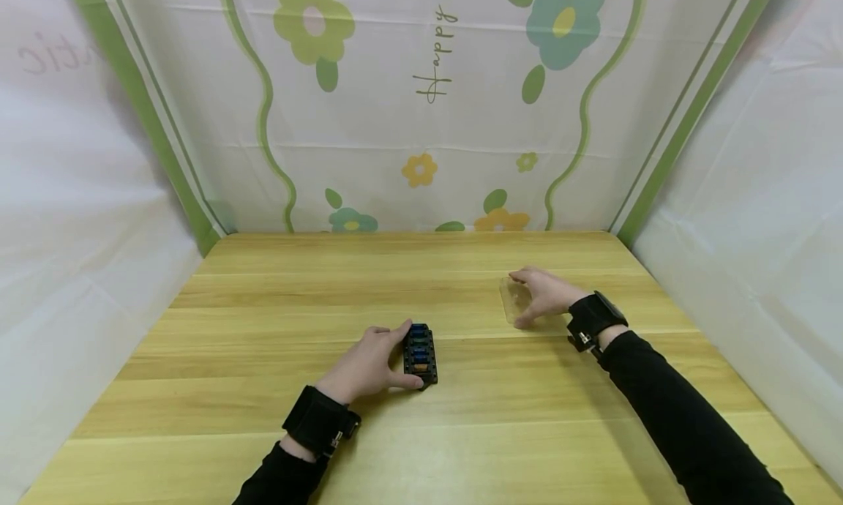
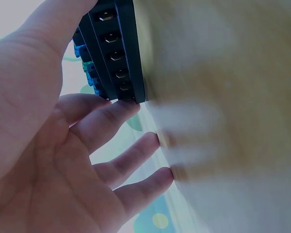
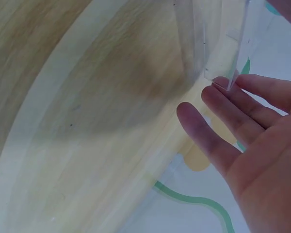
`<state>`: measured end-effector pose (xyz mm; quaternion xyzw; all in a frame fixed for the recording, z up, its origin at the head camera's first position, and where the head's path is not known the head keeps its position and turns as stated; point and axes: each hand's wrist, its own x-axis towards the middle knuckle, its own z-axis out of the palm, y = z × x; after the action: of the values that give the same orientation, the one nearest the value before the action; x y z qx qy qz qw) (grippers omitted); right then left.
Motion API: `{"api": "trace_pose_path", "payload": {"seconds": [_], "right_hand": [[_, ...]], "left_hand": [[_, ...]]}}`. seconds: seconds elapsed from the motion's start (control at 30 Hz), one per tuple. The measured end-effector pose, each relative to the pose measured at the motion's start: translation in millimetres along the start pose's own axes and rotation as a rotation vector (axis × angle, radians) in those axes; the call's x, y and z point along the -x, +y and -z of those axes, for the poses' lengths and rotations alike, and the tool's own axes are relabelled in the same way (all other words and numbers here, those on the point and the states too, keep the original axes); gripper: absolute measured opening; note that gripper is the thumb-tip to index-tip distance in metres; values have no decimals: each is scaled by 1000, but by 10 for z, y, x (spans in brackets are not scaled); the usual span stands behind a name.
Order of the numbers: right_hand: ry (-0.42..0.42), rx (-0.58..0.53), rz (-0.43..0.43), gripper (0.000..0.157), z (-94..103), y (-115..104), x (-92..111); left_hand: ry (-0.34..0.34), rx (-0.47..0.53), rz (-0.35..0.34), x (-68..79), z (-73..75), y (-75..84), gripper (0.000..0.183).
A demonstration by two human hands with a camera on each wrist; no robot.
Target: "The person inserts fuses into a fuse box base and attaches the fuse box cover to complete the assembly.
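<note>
A black fuse block [image 1: 420, 353] with blue and green fuses in a row lies on the wooden table. My left hand [image 1: 372, 362] holds it by its two short ends, thumb at the near end, fingertips at the far end. In the left wrist view, a row of terminal openings runs along the side of the fuse block [image 2: 116, 56]; two fingertips reach down to the table. Farther back on the right, my right hand [image 1: 543, 296] grips a clear plastic cover [image 1: 509, 300] between thumb and fingers. Fingertips meet one end of the cover [image 3: 223, 53] in the right wrist view.
The wooden table [image 1: 461, 446] ends at a white cloth backdrop [image 1: 395, 124] printed with flowers. White cloth side walls [image 1: 757, 212] rise along the left and right. Each wrist wears a black strap [image 1: 596, 318] with a small camera.
</note>
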<state>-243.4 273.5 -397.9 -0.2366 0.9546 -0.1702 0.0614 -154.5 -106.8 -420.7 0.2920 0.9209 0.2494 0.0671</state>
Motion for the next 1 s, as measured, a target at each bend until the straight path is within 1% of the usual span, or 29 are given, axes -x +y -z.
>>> {"api": "trace_pose_path", "payload": {"seconds": [0.37, 0.57, 0.7, 0.83, 1.0], "right_hand": [[49, 12, 10, 104, -31, 3, -18], [90, -9, -36, 104, -57, 22, 45], [116, -29, -61, 105, -74, 52, 93], [140, -53, -83, 106, -81, 76, 115], [160, -64, -97, 106, -81, 77, 126]], "left_hand": [[5, 2, 1, 3, 0, -7, 100], [-2, 3, -4, 15, -12, -5, 101], [2, -8, 5, 11, -15, -3, 106], [-5, -7, 25, 9, -4, -1, 116], [-19, 26, 25, 16, 26, -1, 123]]}}
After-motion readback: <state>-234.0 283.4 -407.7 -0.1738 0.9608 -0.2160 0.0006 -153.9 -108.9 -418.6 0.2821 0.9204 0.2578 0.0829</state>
